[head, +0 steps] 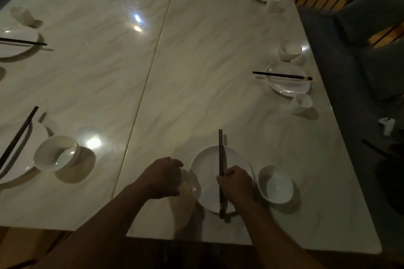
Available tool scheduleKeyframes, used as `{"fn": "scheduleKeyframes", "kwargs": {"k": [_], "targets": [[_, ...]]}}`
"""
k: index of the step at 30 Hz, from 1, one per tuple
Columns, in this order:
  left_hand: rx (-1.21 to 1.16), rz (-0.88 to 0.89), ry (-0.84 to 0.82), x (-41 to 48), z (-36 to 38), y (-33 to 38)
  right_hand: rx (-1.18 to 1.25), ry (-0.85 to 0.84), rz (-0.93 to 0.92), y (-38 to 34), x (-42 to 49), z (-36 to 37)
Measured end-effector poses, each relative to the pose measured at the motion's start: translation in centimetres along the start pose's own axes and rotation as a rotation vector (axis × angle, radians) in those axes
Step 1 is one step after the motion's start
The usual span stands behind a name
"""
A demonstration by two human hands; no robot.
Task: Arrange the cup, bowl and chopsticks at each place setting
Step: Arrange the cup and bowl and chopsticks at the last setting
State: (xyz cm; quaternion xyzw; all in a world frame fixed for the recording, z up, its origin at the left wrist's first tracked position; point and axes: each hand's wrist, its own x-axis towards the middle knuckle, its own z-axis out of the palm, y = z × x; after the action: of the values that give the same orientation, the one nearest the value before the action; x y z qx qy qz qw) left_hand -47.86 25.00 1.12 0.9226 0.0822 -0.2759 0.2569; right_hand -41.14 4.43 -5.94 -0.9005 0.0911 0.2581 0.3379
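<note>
Fingers (228,174) of the right hand (237,182) are curled round a pair of dark chopsticks (221,155). They hold the pair along the 12-to-6 line over the near white plate (205,172), tips pointing to 12 o'clock. The left hand (162,178), at 9 o'clock of that plate, has its fingers bent down over a pale cup (185,181). The cup is largely hidden and blurred, so the grip is judged rather than plainly seen. A white bowl (276,184) sits just beside the plate at 3 o'clock, on the marble table (196,72).

Judged progress: this near setting is in hand, with cup and chopsticks not yet released. At 2 o'clock, the side setting (288,83) looks finished, chopsticks across its plate with bowl and cup on either side. The settings along the left edge and at the far end also carry chopsticks on plates. Whether each has every piece cannot be told in the dim light.
</note>
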Motion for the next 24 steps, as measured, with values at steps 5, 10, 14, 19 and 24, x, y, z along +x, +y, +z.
{"fn": "scheduleKeyframes", "kwargs": {"k": [5, 10, 14, 19, 24], "targets": [[0.026, -0.012, -0.024, 0.1, 0.1, 0.0, 0.018, -0.007, 0.001, 0.0, -0.1, 0.0], [0.034, -0.078, -0.029, 0.4, -0.2, -0.3, 0.018, -0.012, -0.005, 0.0, -0.2, 0.0], [0.06, -0.053, -0.064, 0.3, 0.0, -0.2, 0.042, 0.007, 0.004, -0.3, -0.4, -0.1], [-0.011, -0.071, -0.055, 0.5, 0.4, -0.6, 0.042, 0.03, -0.046, -0.9, -0.5, -1.2], [-0.066, -0.083, -0.021, 1.0, -0.3, -0.9, 0.0, 0.049, -0.135, -1.5, -0.4, -3.5]]}}
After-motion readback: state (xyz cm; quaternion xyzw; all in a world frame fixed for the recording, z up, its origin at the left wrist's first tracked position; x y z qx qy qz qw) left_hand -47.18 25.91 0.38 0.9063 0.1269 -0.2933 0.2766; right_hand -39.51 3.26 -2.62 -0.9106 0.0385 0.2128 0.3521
